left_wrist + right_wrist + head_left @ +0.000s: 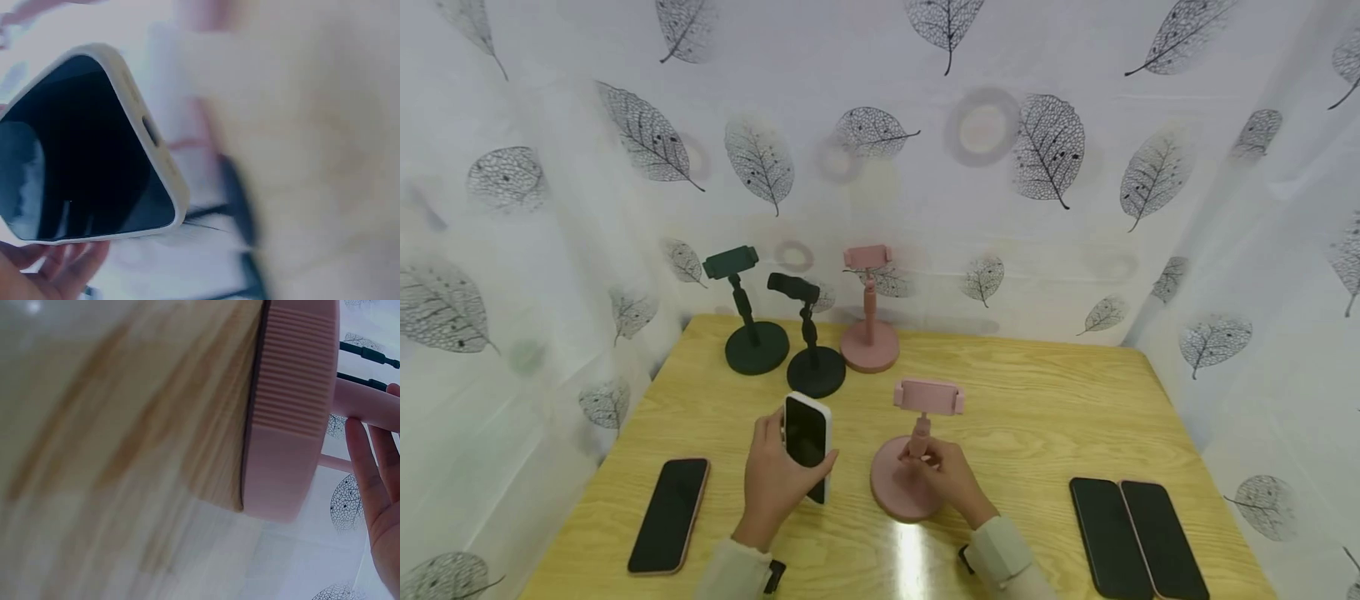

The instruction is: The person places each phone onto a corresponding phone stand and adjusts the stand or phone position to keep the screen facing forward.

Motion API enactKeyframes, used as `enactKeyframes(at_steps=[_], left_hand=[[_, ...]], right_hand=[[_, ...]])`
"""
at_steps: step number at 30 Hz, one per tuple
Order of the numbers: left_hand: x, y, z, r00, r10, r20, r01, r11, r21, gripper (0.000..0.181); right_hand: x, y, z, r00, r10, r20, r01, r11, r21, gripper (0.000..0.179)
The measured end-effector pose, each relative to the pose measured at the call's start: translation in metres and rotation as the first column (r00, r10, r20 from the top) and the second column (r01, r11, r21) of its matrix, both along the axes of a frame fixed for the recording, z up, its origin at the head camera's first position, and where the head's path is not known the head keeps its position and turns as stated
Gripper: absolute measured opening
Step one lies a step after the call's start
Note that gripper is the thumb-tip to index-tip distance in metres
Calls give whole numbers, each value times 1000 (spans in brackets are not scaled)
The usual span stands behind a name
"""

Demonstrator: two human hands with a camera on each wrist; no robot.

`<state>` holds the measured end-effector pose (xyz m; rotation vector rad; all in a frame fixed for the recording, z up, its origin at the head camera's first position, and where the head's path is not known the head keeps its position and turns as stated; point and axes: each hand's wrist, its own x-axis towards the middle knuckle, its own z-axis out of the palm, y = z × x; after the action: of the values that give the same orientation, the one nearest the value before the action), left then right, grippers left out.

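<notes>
In the head view, my left hand [772, 479] holds a phone in a white case [806, 437] by its long sides. The phone stands steeply tilted above the table, black screen showing. The left wrist view has the same phone [94, 150] close up, its port edge visible and the fingers [78, 269] along one side. My right hand [953, 482] pinches the stem of a pink phone stand [928, 397], low above its round base. That base [290, 406] fills much of the right wrist view, with fingers [369, 469] at the stem. The stand's clamp holds nothing.
Behind, at the back left, are a dark green stand [757, 348], a black stand [816, 372] and another pink stand [870, 347]. One phone [670, 517] lies at left; two phones [1112, 537] lie side by side at right. Leaf-patterned curtains [880, 200] surround the wooden table [1022, 400].
</notes>
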<state>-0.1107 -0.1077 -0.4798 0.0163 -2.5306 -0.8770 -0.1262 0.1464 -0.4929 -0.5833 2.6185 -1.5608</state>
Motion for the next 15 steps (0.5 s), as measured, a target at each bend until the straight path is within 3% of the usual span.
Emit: enactKeyframes(at_steps=[5, 9, 12, 15], left_hand=[[6, 30, 63, 997, -75, -12, 75, 997, 10, 88], [9, 53, 105, 991, -130, -40, 130, 991, -6, 88], [9, 69, 124, 986, -158, -61, 157, 987, -17, 86], [7, 83, 134, 981, -174, -84, 171, 985, -36, 85]], right_hand=[[-3, 1, -3, 1000, 10, -1, -10, 1000, 0, 8], [-11, 2, -22, 1000, -19, -11, 19, 1000, 14, 7], [-16, 5, -35, 998, -41, -40, 42, 999, 24, 7], [-18, 6, -40, 994, -49, -93, 50, 999, 15, 8]])
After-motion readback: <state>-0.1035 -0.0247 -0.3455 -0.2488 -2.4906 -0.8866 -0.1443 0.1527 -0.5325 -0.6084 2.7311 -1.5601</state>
